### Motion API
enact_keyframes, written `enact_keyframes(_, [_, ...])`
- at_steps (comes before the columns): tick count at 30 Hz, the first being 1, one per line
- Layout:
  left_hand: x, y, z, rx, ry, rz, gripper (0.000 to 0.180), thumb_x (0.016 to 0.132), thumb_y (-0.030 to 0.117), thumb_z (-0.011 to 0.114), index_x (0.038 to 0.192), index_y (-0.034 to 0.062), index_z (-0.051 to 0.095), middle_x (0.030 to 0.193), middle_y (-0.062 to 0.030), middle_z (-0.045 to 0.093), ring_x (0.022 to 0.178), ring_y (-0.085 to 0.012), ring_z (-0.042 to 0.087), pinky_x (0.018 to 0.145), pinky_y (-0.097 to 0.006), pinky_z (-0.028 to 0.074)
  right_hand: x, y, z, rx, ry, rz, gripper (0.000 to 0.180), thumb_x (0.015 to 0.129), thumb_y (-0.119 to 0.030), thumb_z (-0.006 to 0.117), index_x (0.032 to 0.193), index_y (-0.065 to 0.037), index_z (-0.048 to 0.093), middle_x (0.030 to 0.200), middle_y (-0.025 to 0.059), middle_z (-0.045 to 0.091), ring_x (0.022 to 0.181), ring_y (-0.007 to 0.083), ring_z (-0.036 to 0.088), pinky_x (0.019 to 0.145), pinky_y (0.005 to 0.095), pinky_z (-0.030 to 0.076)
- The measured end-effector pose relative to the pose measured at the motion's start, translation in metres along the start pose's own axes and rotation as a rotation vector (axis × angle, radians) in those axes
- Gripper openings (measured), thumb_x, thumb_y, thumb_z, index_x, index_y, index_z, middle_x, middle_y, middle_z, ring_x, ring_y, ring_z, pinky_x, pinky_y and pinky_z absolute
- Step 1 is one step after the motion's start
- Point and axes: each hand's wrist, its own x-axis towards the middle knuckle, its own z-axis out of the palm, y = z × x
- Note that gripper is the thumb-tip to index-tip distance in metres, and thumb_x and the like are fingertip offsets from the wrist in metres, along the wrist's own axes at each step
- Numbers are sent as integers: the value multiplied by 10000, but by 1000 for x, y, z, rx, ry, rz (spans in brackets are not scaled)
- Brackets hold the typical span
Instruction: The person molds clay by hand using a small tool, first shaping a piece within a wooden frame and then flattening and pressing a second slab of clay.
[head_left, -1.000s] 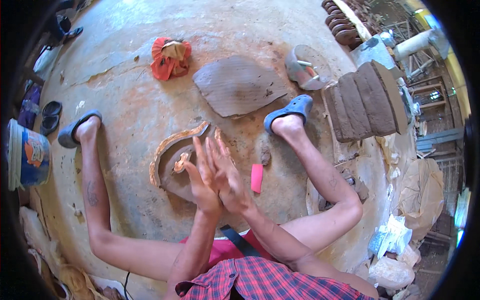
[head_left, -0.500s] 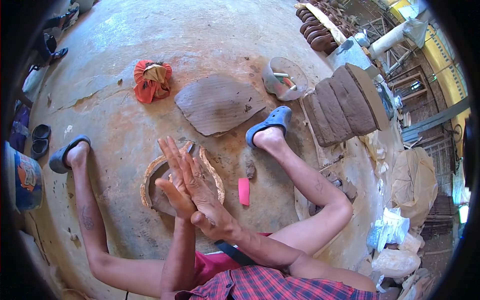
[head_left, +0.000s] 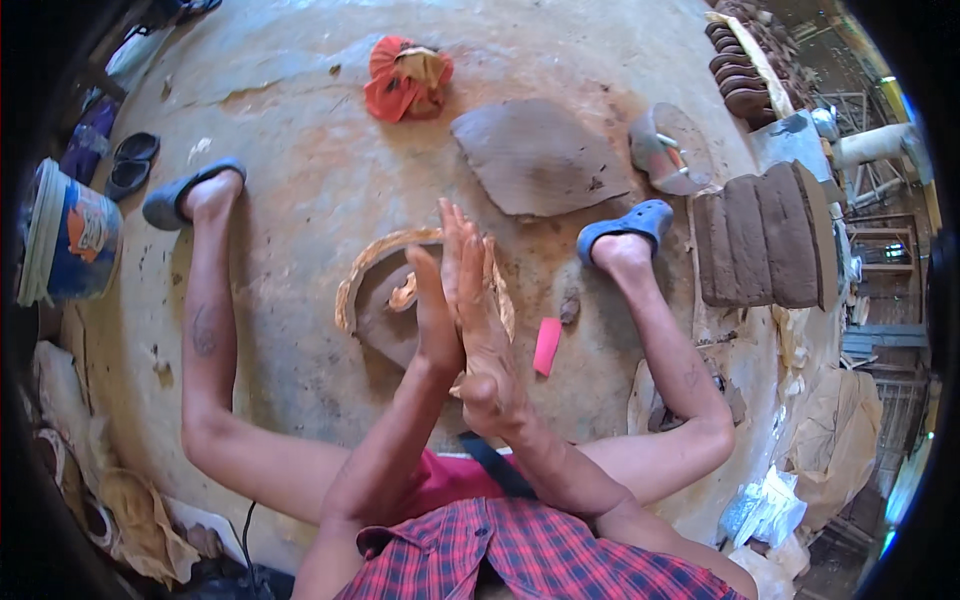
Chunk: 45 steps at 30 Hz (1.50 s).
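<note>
My left hand and my right hand are pressed flat together, palm to palm, fingers straight and pointing away from me. A pale bit shows at the heels of the palms; whether something lies between them I cannot tell. Below the hands, on the concrete floor between my spread legs, lies a curved brown clay piece with a small pale clay roll on it. A pink oblong object lies just right of my hands.
A flat grey clay slab and a red cloth lie farther out. A round dish and stacked clay blocks stand to the right. A blue bucket and dark sandals are at the left. My feet wear blue sandals.
My palms stay pressed together and have slid against each other; the right hand's fingers now reach a little farther than the left's. My head has shifted, so the floor sits differently in view.
</note>
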Motion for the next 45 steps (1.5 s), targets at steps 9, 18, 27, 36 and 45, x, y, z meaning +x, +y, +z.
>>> enact_keyframes(9, [-6, -3, 7, -69, -28, -70, 1245, 876, 977, 150, 1704, 49, 97, 1779, -137, 106, 1639, -251, 101, 1298, -378, 69, 3, 8, 2, -70, 0, 85, 947, 1089, -637, 319, 1665, 60, 38, 1752, 270, 57, 1624, 436, -12, 1306, 479, -5])
enact_keyframes(18, [-11, 1, 4, -271, 157, -251, 1176, 910, 946, 188, 1710, 87, 117, 1777, -114, 121, 1634, -234, 121, 1312, -429, 85, -1, 10, 2, -119, 17, 127, 992, 1076, -666, 333, 1656, 85, 43, 1742, 296, 77, 1617, 466, -10, 1304, 485, -2])
enact_keyframes(27, [-25, -33, -2, -601, 88, -54, 1003, 1017, 821, 186, 1710, 99, 121, 1763, -98, 202, 1628, -233, 157, 1316, -407, 106, 4, 29, 4, -53, 186, 256, 984, 1075, -637, 430, 1649, 93, 102, 1706, 305, 200, 1554, 440, 257, 1257, 484, 209])
enact_keyframes(36, [6, 0, -8, -467, -86, -106, 832, 1108, 657, 189, 1698, 71, 172, 1770, -120, 165, 1621, -231, 169, 1311, -384, 138, 6, 11, -9, -111, 311, 53, 478, 1018, -293, 717, 1348, 45, 648, 1112, 144, 699, 991, 265, 668, 902, 382, 541])
enact_keyframes(45, [77, 30, -196, 1090, 230, -157, 472, 1115, 369, 522, 1472, 77, 624, 1329, -141, 730, 1217, -213, 671, 1066, -351, 502, 13, 78, -61, -180, 66, 448, 375, 1013, -100, 690, 1363, 34, 658, 978, 104, 696, 816, 156, 690, 723, 317, 558])
